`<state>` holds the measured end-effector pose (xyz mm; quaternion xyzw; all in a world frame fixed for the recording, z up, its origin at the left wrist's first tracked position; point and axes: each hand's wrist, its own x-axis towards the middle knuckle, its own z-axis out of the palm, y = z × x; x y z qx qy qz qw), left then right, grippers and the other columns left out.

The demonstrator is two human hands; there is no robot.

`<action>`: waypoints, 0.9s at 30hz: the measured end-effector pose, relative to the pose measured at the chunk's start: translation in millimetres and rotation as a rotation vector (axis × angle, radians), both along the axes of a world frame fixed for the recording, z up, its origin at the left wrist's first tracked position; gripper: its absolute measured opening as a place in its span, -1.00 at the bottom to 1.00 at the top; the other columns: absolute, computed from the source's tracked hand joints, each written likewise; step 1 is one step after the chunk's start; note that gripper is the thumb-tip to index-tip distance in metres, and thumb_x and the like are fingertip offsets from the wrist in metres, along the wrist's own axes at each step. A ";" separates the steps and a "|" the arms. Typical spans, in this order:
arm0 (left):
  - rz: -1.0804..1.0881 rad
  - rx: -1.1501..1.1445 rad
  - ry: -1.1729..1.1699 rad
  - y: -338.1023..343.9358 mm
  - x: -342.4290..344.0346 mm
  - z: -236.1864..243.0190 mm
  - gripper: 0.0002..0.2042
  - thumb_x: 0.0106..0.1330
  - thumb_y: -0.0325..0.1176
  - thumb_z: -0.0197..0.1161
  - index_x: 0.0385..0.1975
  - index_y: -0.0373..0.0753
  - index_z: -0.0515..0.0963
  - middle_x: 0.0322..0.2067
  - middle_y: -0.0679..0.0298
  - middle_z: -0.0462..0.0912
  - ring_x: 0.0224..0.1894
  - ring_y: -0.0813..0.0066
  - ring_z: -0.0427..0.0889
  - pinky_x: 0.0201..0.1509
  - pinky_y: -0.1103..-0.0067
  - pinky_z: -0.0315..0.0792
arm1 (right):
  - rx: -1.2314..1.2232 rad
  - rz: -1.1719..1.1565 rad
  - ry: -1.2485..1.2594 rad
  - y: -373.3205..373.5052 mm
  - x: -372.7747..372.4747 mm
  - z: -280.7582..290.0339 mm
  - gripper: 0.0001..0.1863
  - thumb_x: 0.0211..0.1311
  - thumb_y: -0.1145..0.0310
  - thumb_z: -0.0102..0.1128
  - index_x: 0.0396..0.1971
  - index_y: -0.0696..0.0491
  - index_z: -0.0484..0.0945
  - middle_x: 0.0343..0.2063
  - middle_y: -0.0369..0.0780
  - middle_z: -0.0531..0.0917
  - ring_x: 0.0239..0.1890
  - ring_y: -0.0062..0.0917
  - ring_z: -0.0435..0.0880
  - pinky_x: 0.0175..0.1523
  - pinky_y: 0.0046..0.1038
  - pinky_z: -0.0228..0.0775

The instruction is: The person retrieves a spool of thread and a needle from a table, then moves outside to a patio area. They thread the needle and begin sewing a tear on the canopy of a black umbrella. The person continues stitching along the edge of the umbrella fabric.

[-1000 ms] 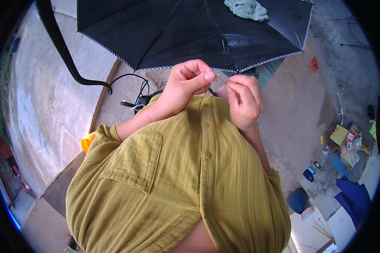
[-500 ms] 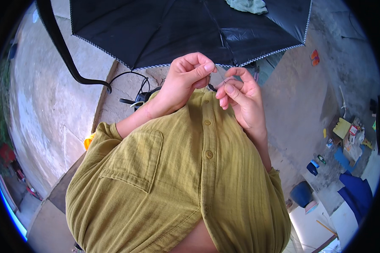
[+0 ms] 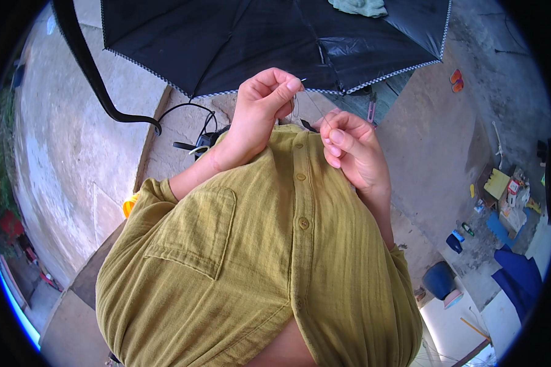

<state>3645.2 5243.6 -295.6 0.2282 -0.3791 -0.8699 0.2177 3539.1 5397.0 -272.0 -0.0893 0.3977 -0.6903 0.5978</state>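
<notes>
My left hand (image 3: 258, 107) is closed in a pinch in front of my shirt. A small thin needle-like tip (image 3: 304, 79) sticks out past its thumb and forefinger. From there a fine dark thread (image 3: 314, 104) runs slantwise down to my right hand (image 3: 356, 151), lower and to the right. My right thumb and forefinger pinch the thread, with the other fingers curled. A loose loop of thread hangs just below the left fingertips. Behind both hands spreads a black umbrella (image 3: 263, 46) with a checkered edge.
A pale green cloth (image 3: 360, 6) lies on the umbrella. A black strap (image 3: 92, 73) curves down at the upper left. Orange slippers (image 3: 457, 81) lie at the right. Farther down that side are a dark blue pot (image 3: 438, 280), a blue cloth (image 3: 518, 280) and assorted boxes.
My left hand has moved slightly up and left, my right hand slightly down and right. The hands are farther apart, and the right fingers have closed on the thread.
</notes>
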 end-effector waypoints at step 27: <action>-0.017 -0.523 -0.167 -9.9 -3.5 -0.8 -0.88 0.24 -0.41 0.23 -0.44 -0.33 0.52 -0.62 0.52 0.47 -0.55 0.88 0.29 -0.52 0.82 0.16 | -0.226 -0.141 -0.398 -8.6 -7.0 -12.2 -0.86 0.26 0.37 0.09 -0.32 0.13 0.54 -0.03 -0.21 0.44 -0.41 -0.71 0.38 -0.52 -0.76 0.22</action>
